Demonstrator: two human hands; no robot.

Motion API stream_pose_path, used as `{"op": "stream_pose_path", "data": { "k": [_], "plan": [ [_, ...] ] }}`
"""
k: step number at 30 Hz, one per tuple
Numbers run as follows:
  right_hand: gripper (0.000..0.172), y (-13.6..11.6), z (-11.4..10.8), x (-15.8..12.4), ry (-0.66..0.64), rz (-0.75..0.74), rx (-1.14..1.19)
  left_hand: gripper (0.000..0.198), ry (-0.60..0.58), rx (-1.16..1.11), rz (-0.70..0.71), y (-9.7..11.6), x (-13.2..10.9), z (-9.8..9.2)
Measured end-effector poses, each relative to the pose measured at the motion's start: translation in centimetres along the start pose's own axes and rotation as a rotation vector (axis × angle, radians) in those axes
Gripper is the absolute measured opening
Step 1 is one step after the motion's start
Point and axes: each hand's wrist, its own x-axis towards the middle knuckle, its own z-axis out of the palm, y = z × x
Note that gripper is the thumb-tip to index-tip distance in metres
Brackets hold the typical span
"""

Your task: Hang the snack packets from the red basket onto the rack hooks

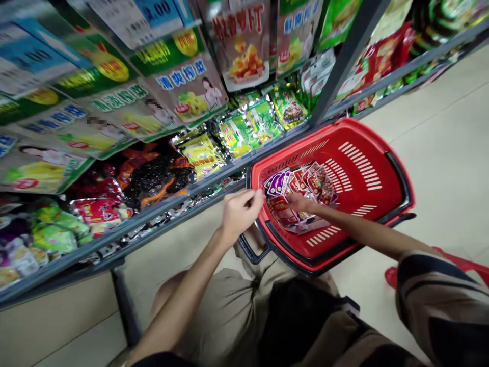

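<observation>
A red plastic basket (367, 153) stands on the floor beside the shelf, with several small red and purple snack packets (305, 186) lying in it. My left hand (240, 210) hovers at the basket's near-left rim, fingers curled loosely together; nothing clear shows in them. My right hand (301, 203) reaches into the basket and rests on the packets, fingers closed on a red packet (281, 208). I am crouched, my knees below the hands.
A low metal shelf (160, 209) at left holds bagged goods: green, yellow, red and dark packets (156, 181). Price tags hang above. A grey upright post (336, 71) rises behind the basket. Pale tiled floor (451, 153) spreads to the right.
</observation>
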Motion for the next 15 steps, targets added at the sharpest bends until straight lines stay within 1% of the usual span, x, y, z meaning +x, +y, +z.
{"op": "stream_pose_path", "data": {
  "k": [2,4,6,7,8,9,11,13,15],
  "plan": [
    [0.036,0.1,-0.5,0.4,-0.072,-0.101,0.041,0.048,-0.185,0.027,0.026,-0.4,-0.2,2.8],
    [0.039,-0.1,-2.0,0.0,-0.126,-0.179,0.120,0.047,-0.373,0.099,0.006,-0.6,-1.0,4.9],
    [0.046,-0.5,-4.6,-1.2,-0.174,-0.202,0.259,0.040,-0.509,0.173,-0.079,-0.4,-1.7,5.9],
    [0.049,-0.7,-6.2,-2.1,-0.191,-0.212,0.357,0.037,-0.548,0.197,-0.137,-0.2,-1.9,6.1],
    [0.051,-1.0,-8.0,-3.1,-0.198,-0.229,0.474,0.038,-0.563,0.198,-0.197,0.1,-1.9,6.0],
    [0.052,-1.4,-9.7,-4.2,-0.186,-0.256,0.603,0.043,-0.567,0.165,-0.246,0.4,-1.8,5.8],
    [0.052,-2.6,-12.4,-6.5,-0.173,-0.352,0.840,0.058,-0.561,0.002,-0.293,0.8,-1.1,5.1],
    [0.050,-4.2,-13.7,-8.5,-0.242,-0.498,1.003,0.060,-0.512,-0.223,-0.304,0.9,-0.3,4.7],
    [0.044,-5.5,-13.7,-9.6,-0.310,-0.613,1.111,0.052,-0.417,-0.412,-0.341,0.8,0.7,4.7]
  ]
}}
